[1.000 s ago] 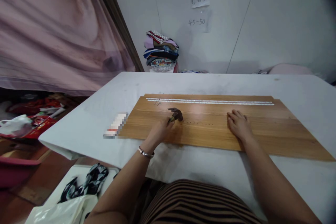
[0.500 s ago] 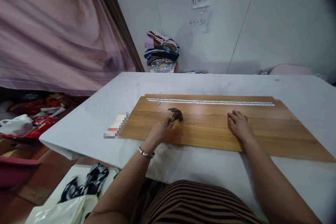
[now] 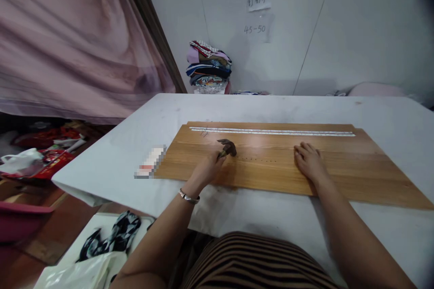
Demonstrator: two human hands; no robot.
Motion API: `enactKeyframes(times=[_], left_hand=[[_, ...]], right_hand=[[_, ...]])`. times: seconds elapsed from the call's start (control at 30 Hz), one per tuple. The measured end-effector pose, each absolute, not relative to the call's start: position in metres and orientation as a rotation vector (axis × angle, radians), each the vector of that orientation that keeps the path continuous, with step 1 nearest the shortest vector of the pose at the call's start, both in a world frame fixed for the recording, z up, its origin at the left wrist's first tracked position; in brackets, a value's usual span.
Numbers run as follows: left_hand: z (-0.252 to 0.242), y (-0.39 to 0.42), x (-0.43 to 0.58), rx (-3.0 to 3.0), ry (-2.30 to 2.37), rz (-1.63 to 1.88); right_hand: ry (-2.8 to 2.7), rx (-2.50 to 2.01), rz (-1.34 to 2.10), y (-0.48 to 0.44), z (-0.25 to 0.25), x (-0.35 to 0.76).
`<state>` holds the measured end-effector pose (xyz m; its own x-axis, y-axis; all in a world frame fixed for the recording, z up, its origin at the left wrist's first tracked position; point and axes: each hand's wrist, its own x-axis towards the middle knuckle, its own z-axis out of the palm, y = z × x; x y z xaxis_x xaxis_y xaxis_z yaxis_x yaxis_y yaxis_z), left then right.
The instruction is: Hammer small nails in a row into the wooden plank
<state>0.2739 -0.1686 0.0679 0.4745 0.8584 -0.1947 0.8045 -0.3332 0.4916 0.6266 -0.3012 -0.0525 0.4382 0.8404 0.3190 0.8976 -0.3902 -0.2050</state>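
Observation:
My left hand is closed round the handle of a claw hammer. The hammer's head is low over the wooden board, at the left end of a row of small dark points that look like nails; whether it touches one I cannot tell. My right hand rests palm down on the board, right of that row, fingers stretched out and holding nothing. Along the board's far side run two white measuring strips. A few thin nails lie loose by their left end.
The board lies on a white-covered table. A blurred-out oblong item is by the board's left edge. Folded clothes are stacked beyond the table against the wall. A white stool with patterned cloth stands at lower left, near my left arm.

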Motion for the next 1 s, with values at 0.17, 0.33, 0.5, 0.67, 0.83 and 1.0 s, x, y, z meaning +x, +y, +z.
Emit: enactKeyframes(times=[0.17, 0.33, 0.5, 0.67, 0.83, 1.0], left_hand=[[0.0676, -0.1691, 0.2734, 2.194, 1.373, 0.122], [0.0682, -0.1682, 0.2712, 2.186, 1.372, 0.157], [0.0678, -0.1682, 0.2725, 2.197, 1.376, 0.129], [0.0658, -0.1683, 0.2734, 2.208, 1.375, 0.125], [0.0677, -0.1681, 0.2720, 2.174, 1.390, 0.133], [0.0671, -0.1678, 0.2721, 2.171, 1.385, 0.140]], right_hand=[[-1.484, -2.340, -0.205, -0.3013, -0.0528, 0.6273], [-1.480, -2.345, -0.192, -0.3016, -0.0516, 0.6268], [-1.479, -2.306, -0.195, -0.3017, -0.0511, 0.6267], [-1.478, -2.314, -0.193, -0.3017, -0.0518, 0.6272], [-1.476, -2.331, -0.200, -0.3018, -0.0521, 0.6274], [-1.488, -2.317, -0.203, -0.3016, -0.0529, 0.6284]])
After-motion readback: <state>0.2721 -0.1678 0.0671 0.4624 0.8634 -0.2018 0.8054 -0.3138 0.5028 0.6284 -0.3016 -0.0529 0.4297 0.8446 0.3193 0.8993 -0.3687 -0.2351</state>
